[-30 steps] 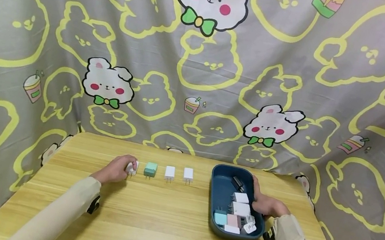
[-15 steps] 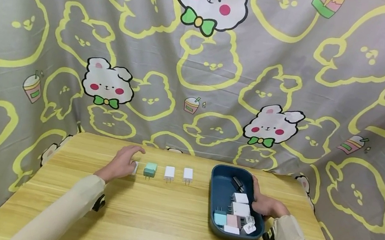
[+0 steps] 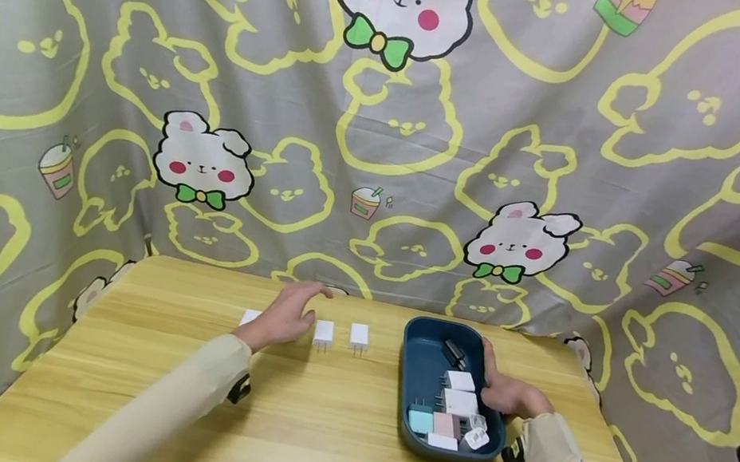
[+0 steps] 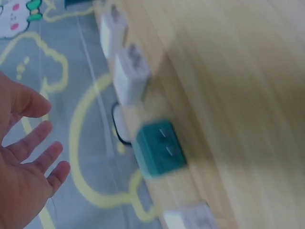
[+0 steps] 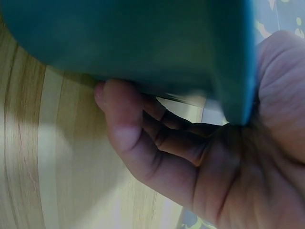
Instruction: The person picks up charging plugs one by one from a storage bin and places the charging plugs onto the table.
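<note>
- Here we are with the left hand (image 3: 284,316) up over the row, fingers parted and relaxed, clasping nothing.
- Behind it from the head view, and plain to us from the left wrist, sits the green charger (image 4: 159,149) on the wooden table (image 3: 282,419), its two prongs facing the near side.
- At the row's left end we pick out the left white charger (image 3: 249,317), partly covered by that same hand.
- Right of the green one we have the middle white charger (image 3: 323,332), then the right white charger (image 3: 359,334), spaced apart, prongs toward us.
- The left wrist view is blurred, so we can't swear to the gap, but the hand seems clear of all four.
- Across to the right hand (image 3: 510,393), clamped on the blue box (image 3: 402,373) at its right side, fingers curled in underneath.
- Inside that box we spot a black adapter (image 3: 454,353) near the far end, with a pink charger (image 3: 445,425) and an aqua charger (image 3: 420,422) at the near end.
</note>
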Tool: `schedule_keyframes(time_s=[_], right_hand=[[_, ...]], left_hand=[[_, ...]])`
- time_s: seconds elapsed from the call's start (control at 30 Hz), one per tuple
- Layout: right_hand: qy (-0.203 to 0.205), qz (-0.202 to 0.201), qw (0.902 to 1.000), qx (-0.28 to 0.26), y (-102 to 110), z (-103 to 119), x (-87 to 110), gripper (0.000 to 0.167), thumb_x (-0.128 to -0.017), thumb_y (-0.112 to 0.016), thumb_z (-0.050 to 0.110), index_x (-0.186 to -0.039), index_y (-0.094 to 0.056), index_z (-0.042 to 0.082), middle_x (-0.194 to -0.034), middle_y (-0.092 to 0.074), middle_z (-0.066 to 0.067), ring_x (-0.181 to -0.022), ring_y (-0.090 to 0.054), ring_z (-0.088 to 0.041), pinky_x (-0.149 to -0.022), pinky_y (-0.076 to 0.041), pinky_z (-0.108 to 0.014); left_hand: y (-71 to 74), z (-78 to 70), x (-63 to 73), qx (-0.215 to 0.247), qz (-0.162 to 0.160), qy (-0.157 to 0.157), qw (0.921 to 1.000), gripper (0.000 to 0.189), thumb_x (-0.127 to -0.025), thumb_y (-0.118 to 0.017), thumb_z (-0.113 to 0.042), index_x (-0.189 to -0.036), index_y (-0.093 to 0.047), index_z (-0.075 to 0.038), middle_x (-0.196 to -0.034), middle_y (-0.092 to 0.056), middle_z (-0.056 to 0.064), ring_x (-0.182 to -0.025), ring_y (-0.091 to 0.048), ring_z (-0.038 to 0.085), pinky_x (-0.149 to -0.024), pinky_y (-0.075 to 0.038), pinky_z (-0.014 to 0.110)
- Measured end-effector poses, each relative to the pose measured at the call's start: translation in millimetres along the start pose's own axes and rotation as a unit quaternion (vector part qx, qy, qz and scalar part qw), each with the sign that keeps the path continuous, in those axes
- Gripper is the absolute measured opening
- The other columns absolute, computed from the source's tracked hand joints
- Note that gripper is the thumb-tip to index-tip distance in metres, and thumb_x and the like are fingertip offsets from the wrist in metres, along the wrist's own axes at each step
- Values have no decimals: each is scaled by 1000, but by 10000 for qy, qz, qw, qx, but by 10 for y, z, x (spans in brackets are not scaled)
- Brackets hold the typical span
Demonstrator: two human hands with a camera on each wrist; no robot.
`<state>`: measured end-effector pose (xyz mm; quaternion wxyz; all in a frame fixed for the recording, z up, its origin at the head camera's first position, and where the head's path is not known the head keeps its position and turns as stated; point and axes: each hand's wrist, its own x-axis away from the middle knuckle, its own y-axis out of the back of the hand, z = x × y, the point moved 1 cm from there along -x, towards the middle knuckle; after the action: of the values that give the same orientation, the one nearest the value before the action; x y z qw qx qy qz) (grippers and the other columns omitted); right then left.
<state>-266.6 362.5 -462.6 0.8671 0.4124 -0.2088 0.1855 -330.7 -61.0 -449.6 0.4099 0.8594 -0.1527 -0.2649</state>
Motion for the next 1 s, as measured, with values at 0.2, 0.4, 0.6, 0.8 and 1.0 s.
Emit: schedule_keyframes(time_s=[0.2, 0.4, 0.6, 0.8, 1.0], right_hand=[[51, 8, 10000, -23, -7, 37, 9, 103, -90, -43, -6, -157, 30, 24, -157, -11, -34, -85, -61, -33, -51, -45, -36], [-31, -96, 9999, 97, -3, 27, -6, 103, -90, -41, -7, -155, 32, 21, -158, -9, -34, -76, -58, -30, -49, -43, -34], [-91, -183, 9996, 169, 2, 26, -23, 103, -90, -42, -6, -155, 33, 20, -160, -8, -36, -77, -59, -30, -50, -44, -34], [-126, -176, 9997, 94, -4, 7, -16, 103, -90, -42, -6, -156, 31, 21, -158, -10, -36, -77, -60, -30, -49, -44, -33], [-83, -157, 9998, 112, -21, -6, -13, 102, -89, -41, -7, -156, 32, 21, -160, -6, -36, -82, -59, -31, -48, -44, -34]], left_hand=[[-160, -279, -180, 119, 67, -360, 9993, 44, -84, -57, 11, -126, -63, -4, -133, -65, 16, -131, -56, 37, -113, -41, 56], [-359, -528, -397, 45, 313, -549, 9980, 42, -89, -56, 7, -128, -62, -7, -133, -65, 13, -132, -55, 36, -112, -41, 55], [-584, -715, -533, -1, 532, -554, 9970, 40, -90, -55, 4, -128, -62, -8, -135, -64, 11, -134, -54, 34, -115, -40, 53], [-793, -974, -610, -132, 731, -487, 9960, 39, -90, -57, 3, -128, -62, -8, -133, -65, 15, -128, -55, 35, -111, -41, 52], [-987, -1224, -687, -488, 870, -387, 9943, 35, -96, -57, -7, -131, -60, -13, -135, -64, 9, -126, -55, 27, -111, -42, 44]])
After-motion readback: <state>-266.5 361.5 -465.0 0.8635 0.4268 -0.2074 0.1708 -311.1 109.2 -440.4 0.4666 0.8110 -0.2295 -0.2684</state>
